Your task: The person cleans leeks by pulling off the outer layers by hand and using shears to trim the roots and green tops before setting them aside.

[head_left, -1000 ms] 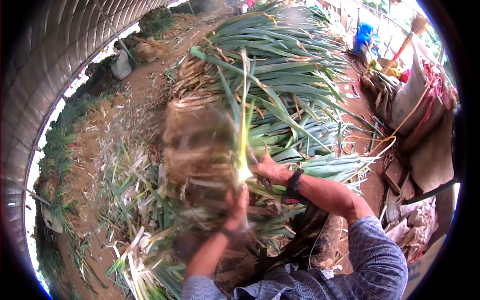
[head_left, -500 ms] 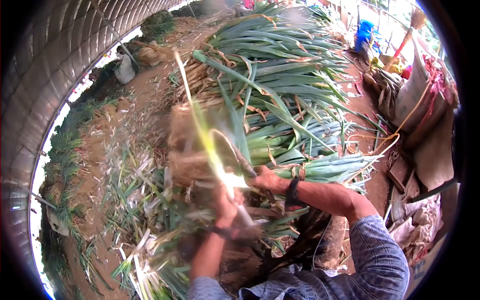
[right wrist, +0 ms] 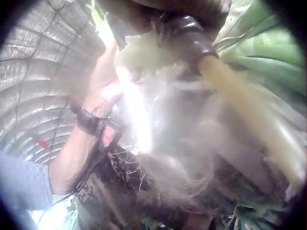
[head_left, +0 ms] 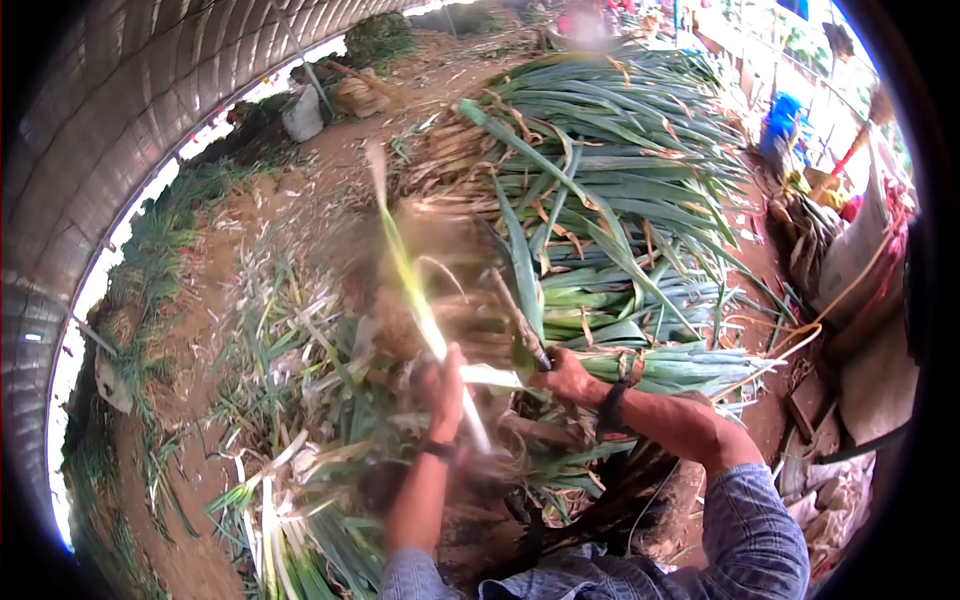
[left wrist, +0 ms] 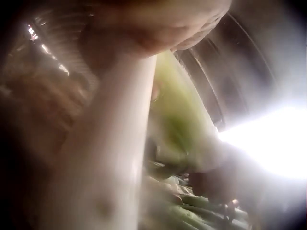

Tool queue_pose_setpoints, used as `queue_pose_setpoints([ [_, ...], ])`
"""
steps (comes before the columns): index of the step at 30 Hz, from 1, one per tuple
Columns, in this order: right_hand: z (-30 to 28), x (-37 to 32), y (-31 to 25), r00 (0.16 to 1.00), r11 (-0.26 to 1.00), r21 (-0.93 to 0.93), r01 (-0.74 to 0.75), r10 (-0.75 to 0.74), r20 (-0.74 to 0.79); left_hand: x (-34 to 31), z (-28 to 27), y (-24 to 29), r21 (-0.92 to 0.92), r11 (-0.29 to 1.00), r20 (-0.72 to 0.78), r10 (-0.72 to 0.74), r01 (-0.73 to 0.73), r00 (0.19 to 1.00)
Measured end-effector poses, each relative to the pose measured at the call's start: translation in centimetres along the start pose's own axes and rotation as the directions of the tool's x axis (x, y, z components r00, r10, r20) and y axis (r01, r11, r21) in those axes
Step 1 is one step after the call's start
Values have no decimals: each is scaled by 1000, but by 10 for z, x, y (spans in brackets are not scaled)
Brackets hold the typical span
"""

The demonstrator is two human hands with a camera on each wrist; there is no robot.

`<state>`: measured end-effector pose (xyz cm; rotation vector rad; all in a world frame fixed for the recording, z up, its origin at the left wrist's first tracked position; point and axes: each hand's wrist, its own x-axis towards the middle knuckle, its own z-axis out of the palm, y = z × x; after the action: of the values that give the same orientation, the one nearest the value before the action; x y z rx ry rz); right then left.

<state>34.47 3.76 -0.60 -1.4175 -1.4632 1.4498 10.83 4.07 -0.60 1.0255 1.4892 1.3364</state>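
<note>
Fingers [head_left: 441, 368] of the left hand [head_left: 445, 395] wrap the pale shank of a leek [head_left: 410, 280] held before the leek pile [head_left: 620, 180], the right hand [head_left: 568, 378] clenching a brown tool [head_left: 518, 318] at its base; judged light, floppy-leaved, probably slick, best gripped at the firm shank.

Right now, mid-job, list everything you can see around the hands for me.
leek heap: one big pile, green, ahead and right.
held leek: one, pale green-white, blurred, centre.
dark tool: one, brown-black, centre right; kind unclear.
trimmings: many, green and white, ground at left.
sack: one, white, far left.
blue container: one, far right.
tunnel cover: one, grey, left side.
hands: left hand grips the held leek; right hand grips the dark tool.
</note>
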Motion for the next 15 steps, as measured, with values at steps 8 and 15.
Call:
queue_pose_setpoints([
  [8,2,13,29,995,993,-73,97,-95,33,26,-31,-15,-99,994,-131,39,-52,991],
  [15,2,-1,16,965,963,-77,257,-251,80,20,-30,18,-423,899,-88,83,-113,993],
])
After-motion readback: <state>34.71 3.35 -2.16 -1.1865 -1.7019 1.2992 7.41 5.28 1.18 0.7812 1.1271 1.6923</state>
